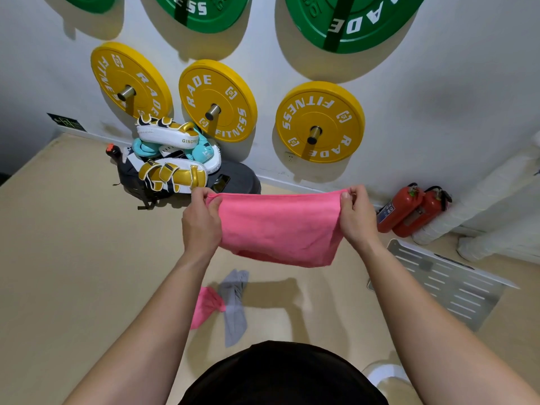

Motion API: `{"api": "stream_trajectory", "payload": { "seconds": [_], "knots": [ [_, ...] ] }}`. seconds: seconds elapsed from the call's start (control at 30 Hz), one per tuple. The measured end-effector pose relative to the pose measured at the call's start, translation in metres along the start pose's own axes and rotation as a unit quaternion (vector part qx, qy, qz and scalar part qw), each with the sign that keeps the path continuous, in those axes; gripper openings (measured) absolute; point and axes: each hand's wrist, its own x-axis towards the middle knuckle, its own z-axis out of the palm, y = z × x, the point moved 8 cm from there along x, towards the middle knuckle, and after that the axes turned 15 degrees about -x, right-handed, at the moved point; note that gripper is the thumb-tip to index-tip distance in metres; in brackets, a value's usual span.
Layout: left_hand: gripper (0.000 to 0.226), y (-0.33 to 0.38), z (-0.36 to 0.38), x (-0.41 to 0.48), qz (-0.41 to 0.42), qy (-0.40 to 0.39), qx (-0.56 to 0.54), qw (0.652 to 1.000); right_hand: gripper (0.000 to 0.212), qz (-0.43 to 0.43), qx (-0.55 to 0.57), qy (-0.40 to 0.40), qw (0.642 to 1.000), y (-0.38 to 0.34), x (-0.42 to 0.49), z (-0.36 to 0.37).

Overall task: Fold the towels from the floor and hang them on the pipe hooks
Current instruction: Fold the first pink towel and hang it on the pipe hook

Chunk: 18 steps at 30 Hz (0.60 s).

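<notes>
A pink towel (279, 229) hangs stretched in the air between my two hands, doubled over with its lower edge sagging. My left hand (201, 217) pinches its upper left corner and my right hand (355, 216) pinches its upper right corner. Below it on the beige floor lie a second pink towel (204, 306), crumpled, and a grey towel (233, 306), partly overlapping it. No pipe hooks are in view.
Yellow weight plates (320, 121) and green ones (347, 19) hang on pegs on the white wall ahead. A pile of boxing pads and gloves (172, 162) sits at the wall's foot. Two red fire extinguishers (409, 210) and a slotted metal plate (444, 285) lie to the right.
</notes>
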Motion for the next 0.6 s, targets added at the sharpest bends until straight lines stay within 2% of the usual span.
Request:
{"api": "stream_trajectory", "payload": {
  "seconds": [0.13, 0.27, 0.4, 0.5, 0.6],
  "knots": [
    [0.015, 0.001, 0.002, 0.004, 0.008, 0.021, -0.021, 1.0, 0.009, 0.019, -0.007, 0.049, 0.999, 0.003, -0.002, -0.002],
    [0.014, -0.011, 0.005, -0.002, -0.059, 0.049, -0.05, 0.996, 0.009, 0.069, 0.019, 0.063, 0.995, 0.012, -0.011, 0.0],
    [0.016, -0.032, 0.028, -0.023, -0.148, 0.016, -0.09, 0.985, 0.01, 0.139, 0.107, -0.01, 0.984, 0.021, -0.035, 0.035],
    [0.023, -0.047, 0.051, -0.044, -0.204, -0.033, -0.12, 0.971, 0.017, 0.118, 0.146, -0.082, 0.979, 0.016, -0.055, 0.068],
    [0.017, -0.045, 0.071, -0.064, -0.221, -0.064, -0.15, 0.962, 0.007, 0.098, 0.184, -0.127, 0.97, -0.003, -0.076, 0.084]
  ]
}}
